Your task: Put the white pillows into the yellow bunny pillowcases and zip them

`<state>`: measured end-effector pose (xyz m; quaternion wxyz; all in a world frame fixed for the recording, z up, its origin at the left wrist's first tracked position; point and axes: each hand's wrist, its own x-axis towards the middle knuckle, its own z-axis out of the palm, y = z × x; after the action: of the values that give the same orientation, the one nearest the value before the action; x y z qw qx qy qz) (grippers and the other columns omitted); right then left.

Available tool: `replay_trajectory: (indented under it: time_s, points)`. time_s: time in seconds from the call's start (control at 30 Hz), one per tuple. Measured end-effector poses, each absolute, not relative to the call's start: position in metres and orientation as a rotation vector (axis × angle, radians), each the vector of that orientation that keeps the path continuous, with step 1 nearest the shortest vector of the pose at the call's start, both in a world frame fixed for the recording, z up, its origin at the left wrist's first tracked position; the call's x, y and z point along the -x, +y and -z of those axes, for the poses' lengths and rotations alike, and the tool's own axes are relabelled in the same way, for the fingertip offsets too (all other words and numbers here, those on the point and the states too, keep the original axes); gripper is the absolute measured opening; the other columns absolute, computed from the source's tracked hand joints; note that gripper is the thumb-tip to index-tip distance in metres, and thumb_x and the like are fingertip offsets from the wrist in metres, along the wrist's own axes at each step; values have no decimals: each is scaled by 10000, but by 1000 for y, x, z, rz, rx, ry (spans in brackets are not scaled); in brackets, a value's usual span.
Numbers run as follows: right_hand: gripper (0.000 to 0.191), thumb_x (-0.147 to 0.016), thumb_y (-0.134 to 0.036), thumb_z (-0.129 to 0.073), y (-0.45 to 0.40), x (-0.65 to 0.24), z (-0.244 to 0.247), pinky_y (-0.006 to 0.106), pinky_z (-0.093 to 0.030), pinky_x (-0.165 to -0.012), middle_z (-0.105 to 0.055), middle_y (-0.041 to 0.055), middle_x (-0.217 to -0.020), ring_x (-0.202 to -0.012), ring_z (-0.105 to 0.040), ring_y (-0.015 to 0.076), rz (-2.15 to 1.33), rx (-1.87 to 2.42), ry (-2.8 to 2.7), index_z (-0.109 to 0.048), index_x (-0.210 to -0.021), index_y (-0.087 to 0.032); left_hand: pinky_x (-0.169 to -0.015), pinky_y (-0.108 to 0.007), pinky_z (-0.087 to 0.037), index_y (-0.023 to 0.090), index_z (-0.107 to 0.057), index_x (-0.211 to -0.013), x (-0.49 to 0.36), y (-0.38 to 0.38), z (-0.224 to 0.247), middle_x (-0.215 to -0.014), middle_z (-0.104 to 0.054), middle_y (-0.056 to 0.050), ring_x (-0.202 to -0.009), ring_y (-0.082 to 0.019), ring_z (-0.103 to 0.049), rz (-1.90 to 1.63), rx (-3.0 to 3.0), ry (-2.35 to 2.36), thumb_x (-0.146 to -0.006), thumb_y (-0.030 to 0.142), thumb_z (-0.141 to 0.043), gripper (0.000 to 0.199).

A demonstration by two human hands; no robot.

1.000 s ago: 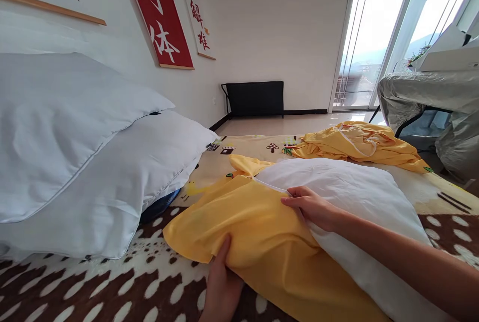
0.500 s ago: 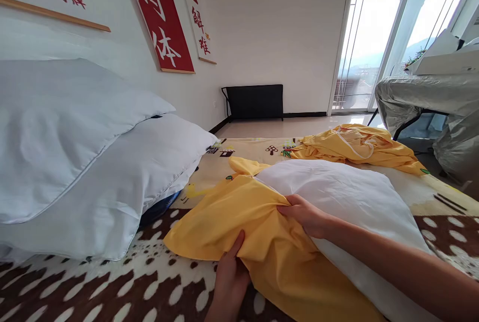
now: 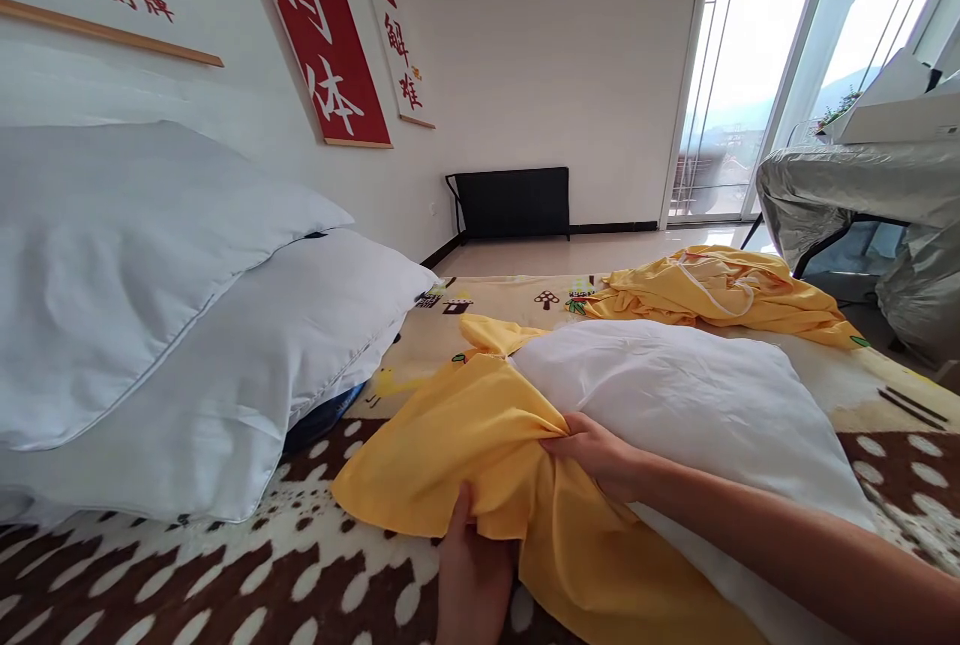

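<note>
A yellow pillowcase [image 3: 442,445] lies bunched across the left part of a white pillow [image 3: 690,395]. My right hand [image 3: 596,455] pinches the pillowcase's edge where it meets the pillow. Lower down, my left hand [image 3: 474,565] grips the pillowcase's near edge, thumb on top and the other fingers hidden beneath the cloth. The pillow's right part is bare, and its near side is partly hidden by my right forearm.
Two white pillows [image 3: 345,295] are stacked at the left against the wall. A heap of yellow fabric [image 3: 720,295] lies beyond the pillow on the patterned blanket [image 3: 360,565]. A silver-covered table [image 3: 855,170] stands at the right, and a black folded frame [image 3: 514,202] leans at the far wall.
My right hand has shifted slightly left and down with the pillowcase edge. My left hand has moved a little lower, and the cloth between the hands has creased differently.
</note>
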<state>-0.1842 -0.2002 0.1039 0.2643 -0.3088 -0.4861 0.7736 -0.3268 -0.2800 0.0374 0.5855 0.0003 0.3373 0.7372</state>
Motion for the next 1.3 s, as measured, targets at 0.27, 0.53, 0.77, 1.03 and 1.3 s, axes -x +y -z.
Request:
replay_trajectory:
  time_s: [0.27,0.53,0.77,1.03,1.3]
  points:
    - [410,-533,-464,-755,-205,196,-98,289,-479,-619,-642,20,-679,-643,-607,183,-2029,894,-1169,-589,-751,-159,-737,-372,-561,150,-690,-797,339,-289,-20,-839,-673,-80,-826,-229,-660,-1676,65,715,-766,148,-514,179]
    - [288,-537,-321,-730,-199,189,-98,208,-368,-524,-539,-12,-644,-632,-481,126,-1567,1106,-2104,-546,-654,-132,-823,-325,-565,128,-568,-1246,321,-275,-34,-1103,-672,-135,-939,-213,-666,-1759,-169,831,-831,99,-572,416]
    - [199,-744,-356,-489,-204,200,-87,195,-322,-545,-477,-31,-678,-637,-416,98,-1374,903,-2197,-461,-678,-170,-804,-346,-571,177,-596,-1233,326,-282,-33,-1089,-688,-111,-975,-239,-662,-1756,-74,767,-807,112,-511,439]
    - [212,-684,-212,-514,-196,209,-75,233,-271,-566,-435,-18,-562,-636,-450,130,-1282,942,-2400,-357,-547,-170,-875,-382,-540,147,-660,-1092,315,-281,-16,-1066,-691,-116,-976,-253,-660,-1627,-116,784,-747,98,-599,354]
    - [275,-730,-242,-570,-183,212,-73,228,-304,-549,-422,-34,-504,-581,-407,113,-1501,994,-2288,-414,-519,-157,-833,-312,-560,184,-637,-1104,298,-275,-20,-1045,-698,-98,-988,-228,-660,-1735,-124,1127,-746,93,-685,373]
